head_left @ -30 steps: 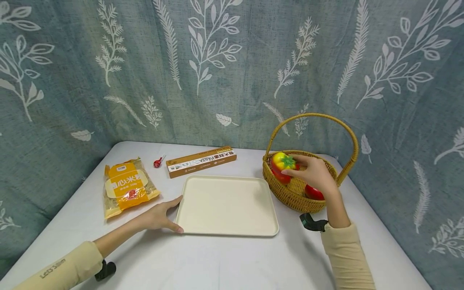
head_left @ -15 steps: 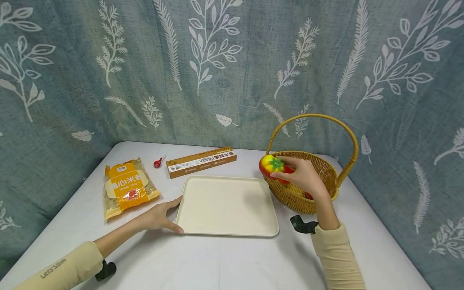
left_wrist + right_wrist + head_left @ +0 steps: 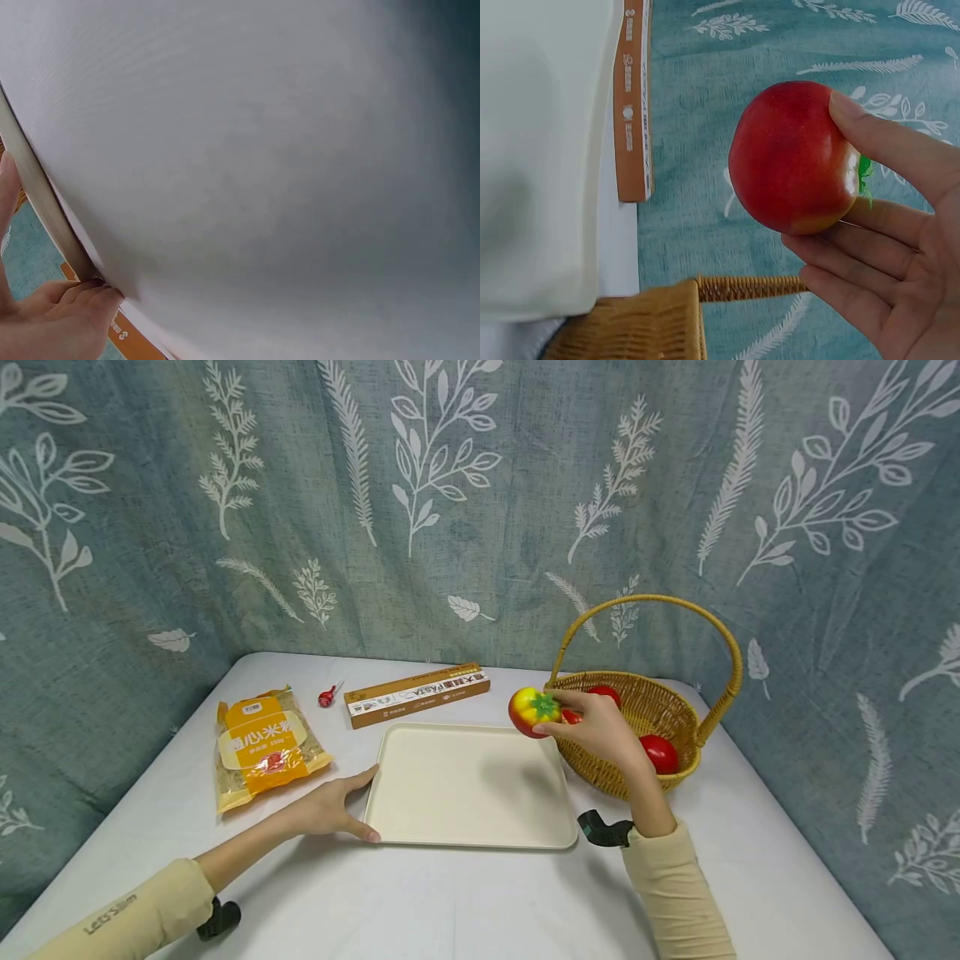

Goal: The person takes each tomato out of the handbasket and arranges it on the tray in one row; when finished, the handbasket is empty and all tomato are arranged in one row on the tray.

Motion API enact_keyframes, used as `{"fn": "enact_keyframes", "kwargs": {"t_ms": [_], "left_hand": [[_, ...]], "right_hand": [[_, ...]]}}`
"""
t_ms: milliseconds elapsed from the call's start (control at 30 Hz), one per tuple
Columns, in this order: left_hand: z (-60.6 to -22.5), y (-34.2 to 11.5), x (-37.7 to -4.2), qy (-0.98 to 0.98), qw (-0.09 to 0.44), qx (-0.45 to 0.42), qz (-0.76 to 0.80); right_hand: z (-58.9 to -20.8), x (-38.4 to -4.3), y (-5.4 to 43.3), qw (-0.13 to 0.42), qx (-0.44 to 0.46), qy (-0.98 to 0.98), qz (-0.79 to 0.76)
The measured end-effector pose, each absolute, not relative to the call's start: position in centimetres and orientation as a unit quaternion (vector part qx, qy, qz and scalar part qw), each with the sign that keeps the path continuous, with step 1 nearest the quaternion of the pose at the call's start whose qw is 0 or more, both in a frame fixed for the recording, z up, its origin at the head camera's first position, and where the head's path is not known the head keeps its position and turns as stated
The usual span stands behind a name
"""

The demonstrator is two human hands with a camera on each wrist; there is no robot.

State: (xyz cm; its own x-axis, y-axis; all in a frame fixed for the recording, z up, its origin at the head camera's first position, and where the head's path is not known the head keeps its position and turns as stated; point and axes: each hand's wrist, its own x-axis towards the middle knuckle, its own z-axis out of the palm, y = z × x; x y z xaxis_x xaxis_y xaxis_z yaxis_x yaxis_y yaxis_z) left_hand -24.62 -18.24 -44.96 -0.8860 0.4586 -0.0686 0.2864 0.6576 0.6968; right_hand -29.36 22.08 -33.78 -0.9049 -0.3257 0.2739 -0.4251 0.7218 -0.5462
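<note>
Currently right hand pinches red-yellow fruit between thumb and fingers — green-topped, held up near far right corner of tray, just beside wicker basket with red fruits inside. Left hand: thumb and fingers spread apart, touching tray's left edge — whether fingertips reach under rim, hard to tell.

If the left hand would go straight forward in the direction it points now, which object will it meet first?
Most likely the cream tray: the left hand is at its left edge, seemingly touching it, so it would press against that rim immediately.
</note>
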Motion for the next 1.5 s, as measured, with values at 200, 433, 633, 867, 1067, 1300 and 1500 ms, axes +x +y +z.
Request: {"fn": "enact_keyframes", "kwargs": {"t_ms": [200,433,633,867,1067,1300,1500], "left_hand": [[-44.9,-18.2,-24.6,0.901,0.116,0.213,0.361],[-44.9,-18.2,-24.6,0.901,0.114,0.215,0.360],[-44.9,-18.2,-24.5,0.901,0.115,0.213,0.359],[-44.9,-18.2,-24.6,0.903,0.121,0.203,0.358],[-45.0,-18.2,-24.7,0.901,0.124,0.206,0.362],[-45.2,-18.2,-24.8,0.902,0.125,0.201,0.360],[-45.1,-18.1,-24.7,0.903,0.124,0.201,0.359]], "right_hand": [[-34.0,-29.4,21.0,0.068,0.203,-0.924,0.318],[-34.3,-29.6,19.1,0.063,0.222,-0.917,0.325],[-34.9,-29.8,17.5,0.045,0.232,-0.908,0.347],[-35.9,-29.9,15.9,0.039,0.263,-0.901,0.342],[-37.0,-30.2,14.7,0.023,0.273,-0.902,0.335],[-38.1,-30.4,13.0,0.008,0.280,-0.902,0.329],[-38.9,-30.7,11.5,-0.008,0.291,-0.899,0.327]]}}
